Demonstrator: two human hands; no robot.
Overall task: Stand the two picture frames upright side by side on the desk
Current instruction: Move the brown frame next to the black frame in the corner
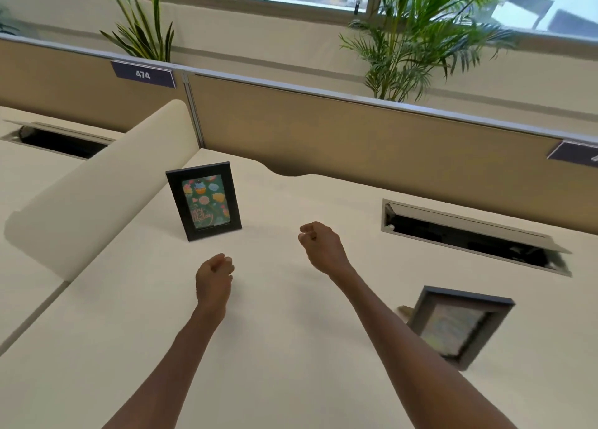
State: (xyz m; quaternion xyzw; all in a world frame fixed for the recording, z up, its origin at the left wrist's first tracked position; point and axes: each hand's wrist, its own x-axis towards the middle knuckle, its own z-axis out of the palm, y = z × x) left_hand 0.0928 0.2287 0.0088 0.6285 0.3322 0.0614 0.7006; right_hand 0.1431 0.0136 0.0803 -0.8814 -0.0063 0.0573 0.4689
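Observation:
A black picture frame (204, 200) with a green cupcake birthday card stands upright on the cream desk (284, 347), left of centre. A second, dark grey frame (459, 326) sits at the right, leaning back on its stand, its picture blurred. My left hand (214, 278) hovers below the black frame with its fingers curled in and nothing in it. Further right, my right hand (320, 245) is also loosely closed and empty, well to the left of the grey frame. Neither hand touches a frame.
A rounded cream divider (97, 186) runs along the desk's left side. An open cable hatch (472, 237) lies behind the grey frame, another (55, 140) at far left. A tan partition (356, 137) backs the desk, with plants (417, 37) behind it.

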